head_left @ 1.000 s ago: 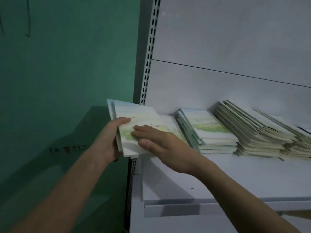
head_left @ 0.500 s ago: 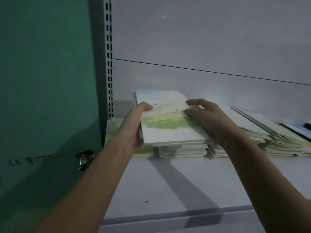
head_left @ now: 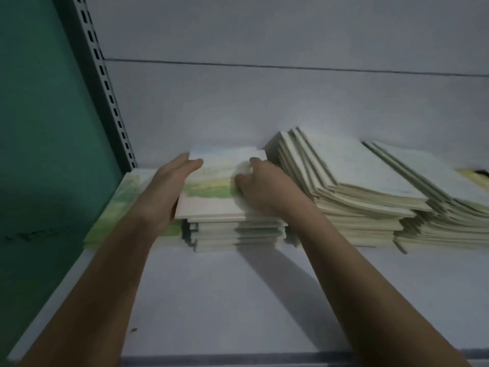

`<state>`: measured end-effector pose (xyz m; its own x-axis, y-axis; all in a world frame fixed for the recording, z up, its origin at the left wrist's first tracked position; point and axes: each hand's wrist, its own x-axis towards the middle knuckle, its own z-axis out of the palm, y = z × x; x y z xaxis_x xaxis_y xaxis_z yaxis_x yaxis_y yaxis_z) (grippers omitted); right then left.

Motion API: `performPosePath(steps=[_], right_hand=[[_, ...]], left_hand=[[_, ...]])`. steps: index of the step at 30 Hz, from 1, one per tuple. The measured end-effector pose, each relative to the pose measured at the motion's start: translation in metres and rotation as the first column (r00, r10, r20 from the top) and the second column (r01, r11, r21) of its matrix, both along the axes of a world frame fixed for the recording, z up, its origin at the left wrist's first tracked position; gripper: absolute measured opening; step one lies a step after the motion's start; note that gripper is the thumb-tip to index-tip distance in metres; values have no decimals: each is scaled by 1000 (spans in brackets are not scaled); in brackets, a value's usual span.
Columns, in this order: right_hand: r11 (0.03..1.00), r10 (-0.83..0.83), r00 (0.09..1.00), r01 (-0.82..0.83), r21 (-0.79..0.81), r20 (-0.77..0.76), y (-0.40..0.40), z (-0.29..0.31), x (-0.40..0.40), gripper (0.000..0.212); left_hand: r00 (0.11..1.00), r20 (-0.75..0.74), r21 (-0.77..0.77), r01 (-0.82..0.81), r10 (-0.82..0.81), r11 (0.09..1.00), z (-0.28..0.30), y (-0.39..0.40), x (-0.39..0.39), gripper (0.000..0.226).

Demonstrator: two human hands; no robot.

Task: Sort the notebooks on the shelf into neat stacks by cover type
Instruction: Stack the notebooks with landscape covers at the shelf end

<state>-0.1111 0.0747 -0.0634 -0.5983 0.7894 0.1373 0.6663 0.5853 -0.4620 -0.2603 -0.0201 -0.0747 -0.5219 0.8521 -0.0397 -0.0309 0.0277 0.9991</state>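
White shelf board (head_left: 211, 300) fills the lower half of the frame, backed by a pale panel wall (head_left: 264, 102) with a dark seam across it; at the upper left a slotted metal upright (head_left: 105, 83) runs down beside a green wall (head_left: 39, 115). Near the centre of the frame stands a stack of landscape-cover notebooks (head_left: 238, 233), its edges somewhat uneven; on top of it lies the top notebook (head_left: 214, 192), cover up, showing pale sky above a green band. The left hand (head_left: 169, 189) lies flat against the left edge of that top notebook, fingers straight and reaching toward its far corner, not curled round it; the right hand (head_left: 262, 189) rests on the notebook's right side with fingers bent down onto the cover and over the right edge, though whether they pinch it or only press cannot be told. So the notebook sits between the two hands, touched from both sides. Left of the stack, under the left forearm, a lone green-cover notebook (head_left: 116, 207) lies flat on the shelf by the upright. Right of the hands, touching the stack, a slumped pile of cream notebooks (head_left: 352, 186) fans back toward the wall; a second cream pile (head_left: 436, 207) lies beyond it at the right of the frame.
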Motion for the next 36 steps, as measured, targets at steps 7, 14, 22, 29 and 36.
performPosePath(steps=[7, 14, 22, 29, 36], right_hand=[[989, -48, 943, -2, -150, -329, 4, -14, 10, 39], [989, -36, 921, -23, -145, -389, 0, -19, 7, 16], [955, -16, 853, 168, 244, -521, -15, -15, 6, 35], [725, 656, 510, -219, 653, -557, -78, -15, -15, 25], [680, 728, 417, -536, 499, -544, -115, -43, -15, 23]], left_hand=[[996, -91, 8, 8, -8, 1000, -7, 3, 16, 80], [994, -112, 44, 24, -19, 999, -6, 3, 29, 87], [978, -186, 68, -85, 97, 994, -1, 5, 28, 81], [936, -158, 149, -292, 314, 945, -15, 2, -3, 49], [890, 24, 280, -443, 455, 851, 3, -2, -14, 30]])
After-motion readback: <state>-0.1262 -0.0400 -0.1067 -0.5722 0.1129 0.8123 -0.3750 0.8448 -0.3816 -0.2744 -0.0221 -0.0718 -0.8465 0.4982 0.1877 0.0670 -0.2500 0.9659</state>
